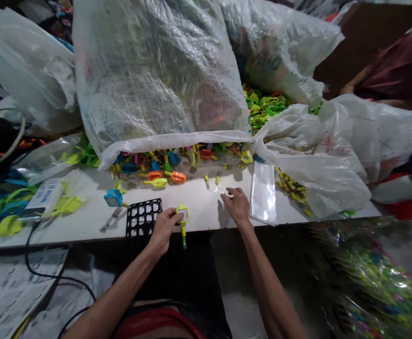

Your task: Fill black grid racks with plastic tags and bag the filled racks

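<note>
Gripping, one left hand [162, 230]: its fingers were closed on a yellow toy watch [185, 216], thumb laid over the edge of the square face. The watch was at the front edge of the counter [206, 212], its long axis toward the wearer, a narrow coloured end hanging past the edge.

One right hand [239, 206], to the right of the watch and well apart from it: fingers loosely curled, thumb close to the forefinger. At their tips was a clear plastic scrap [219, 189]; whether they had hold of it could not be told.

Key relation: a small tube [206, 181] and a second tube [217, 178] lay beyond the right fingers and to their left, long axes running roughly away from the wearer; the right hand was the nearer.

Just beside the left hand, on its left: one black grid tray [144, 205]. Past its far left corner: one blue toy watch [113, 198].

Right of the right hand: flat clear bags [263, 193], stacked, long side running away from the wearer.

Farther back: two orange toy watches [178, 177], before a heap of mixed colours under a large plastic sack [160, 70].
</note>
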{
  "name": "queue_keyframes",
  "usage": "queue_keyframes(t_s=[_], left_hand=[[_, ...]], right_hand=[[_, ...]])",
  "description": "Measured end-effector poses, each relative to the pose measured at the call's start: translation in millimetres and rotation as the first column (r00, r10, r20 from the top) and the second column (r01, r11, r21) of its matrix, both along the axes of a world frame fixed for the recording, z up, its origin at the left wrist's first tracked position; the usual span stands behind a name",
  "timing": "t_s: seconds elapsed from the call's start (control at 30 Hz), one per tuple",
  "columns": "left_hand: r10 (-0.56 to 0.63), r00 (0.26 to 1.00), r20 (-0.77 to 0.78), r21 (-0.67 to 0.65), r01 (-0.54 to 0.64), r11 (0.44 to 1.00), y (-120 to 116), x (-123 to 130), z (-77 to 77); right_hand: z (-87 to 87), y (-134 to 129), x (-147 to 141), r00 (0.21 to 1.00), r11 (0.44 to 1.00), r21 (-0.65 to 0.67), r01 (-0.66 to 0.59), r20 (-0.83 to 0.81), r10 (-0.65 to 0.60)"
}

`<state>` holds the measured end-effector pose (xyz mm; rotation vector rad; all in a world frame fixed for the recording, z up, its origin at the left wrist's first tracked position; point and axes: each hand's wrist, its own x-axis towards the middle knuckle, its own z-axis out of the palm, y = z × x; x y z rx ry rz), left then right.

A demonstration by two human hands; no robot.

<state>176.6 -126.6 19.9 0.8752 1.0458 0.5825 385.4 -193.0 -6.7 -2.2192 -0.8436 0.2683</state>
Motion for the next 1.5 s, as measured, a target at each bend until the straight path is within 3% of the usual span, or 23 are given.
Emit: queue_keyframes(t_s=[0.1, 0.17, 0.23, 0.3, 0.33, 0.43, 0.53, 0.63, 0.97, 1.5], left_hand=[[-0.002, 1.000, 0.005, 0.021, 0.002, 1.000, -2.2, 2.7, 1.9], [-0.014, 1.000, 0.005, 0.035, 0.014, 0.999, -3.1, 3.9, 3.1], [-0.022, 1.000, 0.004, 0.031, 0.022, 0.999, -3.1, 4.5, 4.2], [-0.028, 1.000, -0.004, 0.019, 0.028, 0.999, -2.6, 4.9, 5.3], [-0.033, 0.999, -0.008, 0.013, 0.033, 0.999, -2.5, 5.2, 5.8], [-0.046, 0.999, -0.020, 0.001, 0.046, 0.999, -2.7, 7.1, 6.9], [-0.043, 0.999, -0.017, 0.002, 0.043, 0.999, -3.5, 9.0, 7.0], [-0.053, 0.999, -0.014, 0.012, 0.053, 0.999, -3.6, 9.0, 6.0], [-0.039, 0.999, -0.009, 0.014, 0.039, 0.999, -3.9, 6.8, 4.9], [-0.052, 0.998, -0.040, -0.016, 0.051, 0.999, -5.5, 7.9, 7.1]], right_hand=[[1.1, 11.5, 12.5, 0.982, 0.976, -0.189, -0.108, 0.133, 0.134], [0.5, 17.1, 12.4, 0.981, 0.971, -0.210, -0.115, 0.127, 0.144], [-1.7, 19.2, 9.4, 0.996, 0.988, -0.138, -0.075, 0.035, 0.080], [-4.5, 17.1, 2.8, 0.976, 0.999, 0.013, -0.039, -0.214, 0.041], [-5.4, 14.8, -2.4, 0.923, 0.995, 0.102, -0.022, -0.380, 0.059], [-2.7, 5.4, -25.4, 0.643, 0.948, 0.307, 0.088, -0.744, 0.181], [8.1, -2.7, -51.5, 0.455, 0.915, 0.373, 0.155, -0.848, 0.270], [19.1, -6.2, -69.5, 0.370, 0.905, 0.400, 0.146, -0.870, 0.325], [24.3, -2.7, -84.2, 0.493, 0.885, 0.421, 0.197, -0.823, 0.282], [24.3, -3.6, -87.2, 0.499, 0.898, 0.381, 0.219, -0.835, 0.232]])
